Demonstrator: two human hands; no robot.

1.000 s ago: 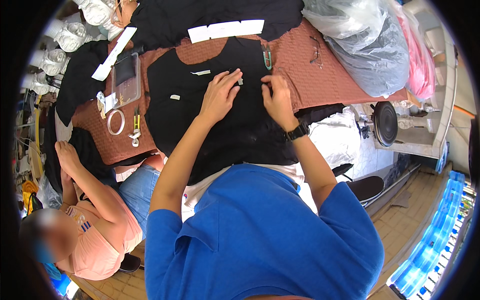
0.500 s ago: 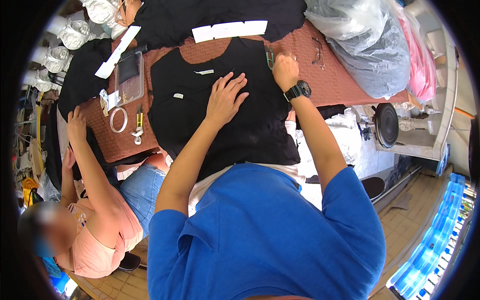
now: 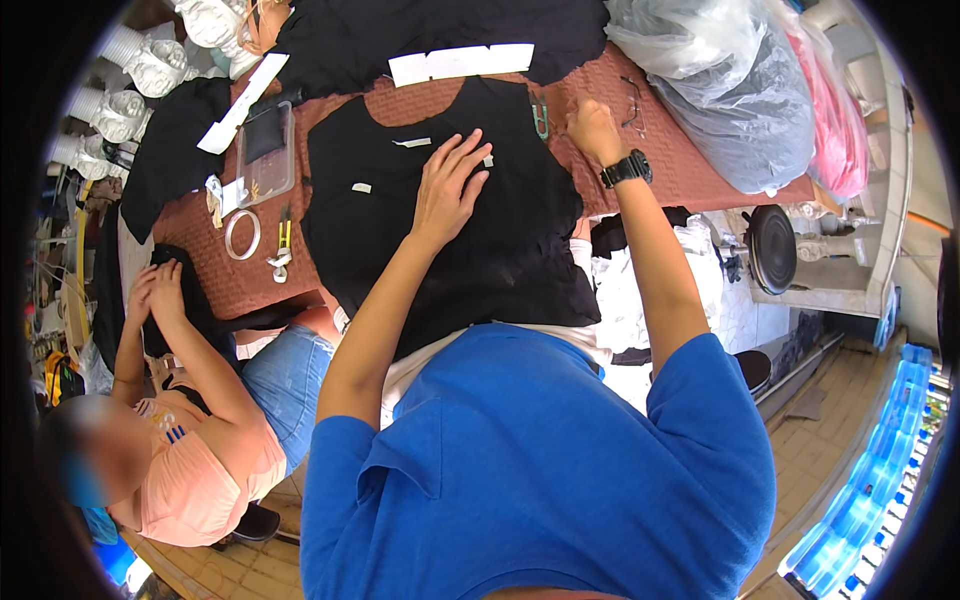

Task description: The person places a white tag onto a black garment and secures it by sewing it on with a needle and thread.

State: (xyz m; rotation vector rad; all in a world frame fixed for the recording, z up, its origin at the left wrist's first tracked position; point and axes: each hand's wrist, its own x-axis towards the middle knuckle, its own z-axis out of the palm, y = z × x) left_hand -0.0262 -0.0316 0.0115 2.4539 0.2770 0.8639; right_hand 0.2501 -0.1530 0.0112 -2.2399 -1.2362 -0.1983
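Note:
A black garment piece (image 3: 400, 240) with a curved neckline lies spread in front of me. My left hand (image 3: 447, 190) rests flat on it, fingers stretched out. Small pale tags lie on the cloth: one tag (image 3: 411, 143) near the neckline, another tag (image 3: 361, 188) further left, and a third tag (image 3: 488, 160) beside my left fingertips. Past the garment's right edge, my right hand (image 3: 595, 130) is closed over the brown tablecloth; whatever its fingers hold, if anything, is hidden. Green-handled thread snips (image 3: 540, 115) lie between it and the garment.
A white paper strip (image 3: 460, 64) lies at the far side. Eyeglasses (image 3: 634, 105) and large plastic bags (image 3: 725, 100) are at right. Leftward are a clear tray (image 3: 283, 165), a tape ring (image 3: 230, 238) and a yellow cutter (image 3: 284, 240). A co-worker (image 3: 210, 440) sits at left.
My right hand has moved right, away from the snips. My left hand has shifted slightly, and the third tag now shows beside it. The co-worker's hands have come together, off the table.

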